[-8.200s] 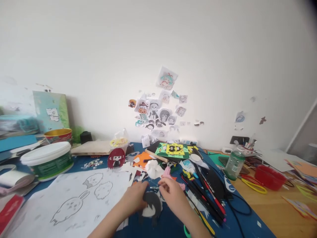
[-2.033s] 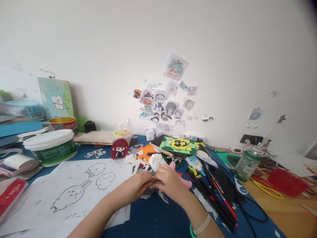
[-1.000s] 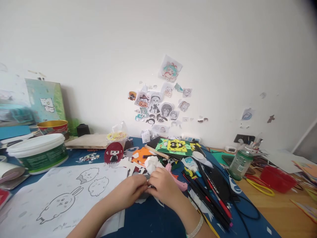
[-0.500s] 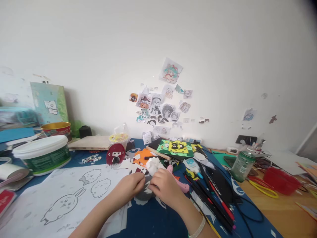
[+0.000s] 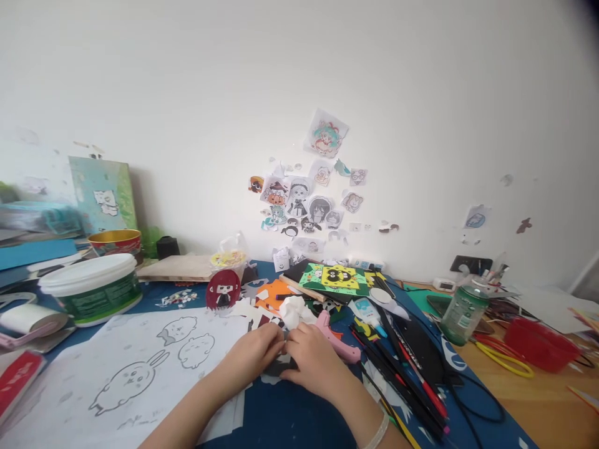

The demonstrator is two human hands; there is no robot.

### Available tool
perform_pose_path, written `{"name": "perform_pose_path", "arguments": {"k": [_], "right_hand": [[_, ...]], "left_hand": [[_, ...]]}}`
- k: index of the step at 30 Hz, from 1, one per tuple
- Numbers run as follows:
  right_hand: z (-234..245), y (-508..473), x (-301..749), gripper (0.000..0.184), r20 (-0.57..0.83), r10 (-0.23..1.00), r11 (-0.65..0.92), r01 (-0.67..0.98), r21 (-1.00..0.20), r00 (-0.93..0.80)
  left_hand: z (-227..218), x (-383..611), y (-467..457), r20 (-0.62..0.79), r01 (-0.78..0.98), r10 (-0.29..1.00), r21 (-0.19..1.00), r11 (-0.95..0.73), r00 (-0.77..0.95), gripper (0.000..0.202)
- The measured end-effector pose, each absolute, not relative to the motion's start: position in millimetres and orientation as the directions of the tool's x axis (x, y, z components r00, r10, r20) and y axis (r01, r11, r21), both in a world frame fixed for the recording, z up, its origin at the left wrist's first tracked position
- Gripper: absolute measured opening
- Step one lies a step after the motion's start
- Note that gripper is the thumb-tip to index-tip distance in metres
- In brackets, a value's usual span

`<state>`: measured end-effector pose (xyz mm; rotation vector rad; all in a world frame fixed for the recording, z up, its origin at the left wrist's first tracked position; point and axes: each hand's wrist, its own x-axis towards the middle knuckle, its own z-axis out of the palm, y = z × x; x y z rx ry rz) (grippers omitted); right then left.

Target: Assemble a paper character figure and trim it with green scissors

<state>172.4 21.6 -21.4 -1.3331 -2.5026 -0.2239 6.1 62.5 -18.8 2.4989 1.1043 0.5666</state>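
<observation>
A canvas (image 5: 103, 181) stands at the worktop's (image 5: 519, 405) far edge, left of a board (image 5: 178, 267). A jar (image 5: 463, 317) stands by the blue mat's (image 5: 276, 418) right edge, a red bowl (image 5: 540, 344) farther right.

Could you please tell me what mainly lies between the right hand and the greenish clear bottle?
In the head view, going from the right hand to the bottle: the pink glue gun, a bunch of pens, then a black sheet.

Left hand (image 5: 264, 346) and right hand (image 5: 311, 358) close together, fingers (image 5: 294, 340) curled, forearms (image 5: 201, 399) slanting inward.
</observation>
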Motion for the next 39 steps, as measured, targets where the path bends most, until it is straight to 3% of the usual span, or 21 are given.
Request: {"name": "perform_pose_path", "arguments": {"k": [3,8,14,21,25,33,39], "right_hand": [[-21.6,20.7,171.6,0.028,0.320,0.787,0.556,0.831,0.006,-0.528],[-22.0,20.7,172.8,0.035,0.330,0.774,0.563,0.826,0.030,-0.540],[-23.0,20.7,173.2,0.022,0.345,0.763,0.562,0.824,0.064,-0.547],[-28.2,29.6,174.8,0.014,0.366,0.718,0.589,0.797,0.134,-0.592],[-30.9,34.8,175.8,0.020,0.374,0.693,0.593,0.782,0.192,-0.617],[-22.7,31.0,174.4,0.021,0.471,0.733,0.503,0.857,0.110,-0.490],[-22.8,29.8,171.0,0.021,0.479,0.740,0.501,0.862,0.078,-0.473]], "left_hand": [[-15.0,6.4,60.3,0.210,0.647,0.775,0.446,-0.619,0.596,0.026],[-6.4,4.1,65.5,0.132,0.836,0.877,0.263,-0.481,0.463,0.031],[-9.5,0.3,72.3,0.130,0.871,0.910,0.264,-0.414,0.393,0.026],[-11.5,-1.1,75.4,0.112,0.850,0.929,0.379,-0.367,0.352,0.023],[-7.5,-2.0,75.5,0.094,0.845,0.951,0.440,-0.305,0.294,0.029],[-11.1,1.1,76.8,-0.172,0.729,0.959,0.683,-0.050,0.227,0.033],[-16.6,1.1,80.2,-0.110,0.544,0.969,0.839,-0.029,0.221,0.033]]}}
